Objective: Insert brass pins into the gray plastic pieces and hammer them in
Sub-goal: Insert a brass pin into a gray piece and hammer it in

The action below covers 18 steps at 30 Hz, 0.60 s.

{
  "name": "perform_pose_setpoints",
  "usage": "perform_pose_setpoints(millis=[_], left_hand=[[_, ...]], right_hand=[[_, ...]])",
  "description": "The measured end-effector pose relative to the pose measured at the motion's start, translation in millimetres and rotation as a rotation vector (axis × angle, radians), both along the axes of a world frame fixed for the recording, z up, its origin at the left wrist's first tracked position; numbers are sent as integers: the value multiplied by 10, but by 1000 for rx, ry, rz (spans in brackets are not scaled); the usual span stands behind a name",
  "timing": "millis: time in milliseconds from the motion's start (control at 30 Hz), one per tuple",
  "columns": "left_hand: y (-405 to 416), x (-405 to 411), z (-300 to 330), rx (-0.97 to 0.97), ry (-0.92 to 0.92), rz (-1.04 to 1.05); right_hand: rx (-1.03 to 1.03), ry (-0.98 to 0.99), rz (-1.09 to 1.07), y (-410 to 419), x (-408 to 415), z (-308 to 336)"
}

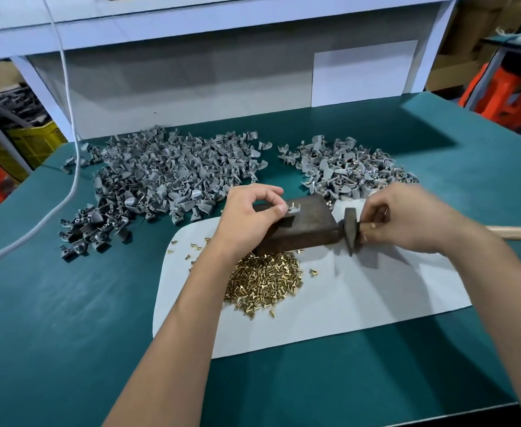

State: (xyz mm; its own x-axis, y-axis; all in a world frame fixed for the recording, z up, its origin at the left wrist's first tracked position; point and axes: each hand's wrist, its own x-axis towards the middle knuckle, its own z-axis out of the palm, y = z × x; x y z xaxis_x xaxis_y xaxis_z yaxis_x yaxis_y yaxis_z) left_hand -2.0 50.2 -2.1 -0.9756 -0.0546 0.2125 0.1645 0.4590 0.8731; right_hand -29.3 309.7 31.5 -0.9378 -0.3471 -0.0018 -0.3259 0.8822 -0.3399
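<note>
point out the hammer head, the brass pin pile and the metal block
hammer head [351, 227], head view, middle of the steel head
brass pin pile [263, 282], head view, centre of heap
metal block [307, 224], head view, top face

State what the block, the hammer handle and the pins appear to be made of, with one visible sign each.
Block: probably iron or steel, brown and dull, rust-like.
Hammer handle: wood, pale tan, unpainted.
Pins: brass by their look, shiny yellow metal.

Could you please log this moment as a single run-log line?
left hand: pinches gray piece on metal block | right hand: grips hammer | brass pins: heaped before block
</note>
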Motion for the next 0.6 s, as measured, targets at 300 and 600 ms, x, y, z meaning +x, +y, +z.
perform_pose_setpoints(millis=[300, 600], left_hand=[[52, 8, 0, 18, 19, 2], [44, -1, -11, 146, 47, 64]], right_hand=[[-192, 188, 50, -343, -7, -34], [-440, 441, 184, -651, -22, -207]])
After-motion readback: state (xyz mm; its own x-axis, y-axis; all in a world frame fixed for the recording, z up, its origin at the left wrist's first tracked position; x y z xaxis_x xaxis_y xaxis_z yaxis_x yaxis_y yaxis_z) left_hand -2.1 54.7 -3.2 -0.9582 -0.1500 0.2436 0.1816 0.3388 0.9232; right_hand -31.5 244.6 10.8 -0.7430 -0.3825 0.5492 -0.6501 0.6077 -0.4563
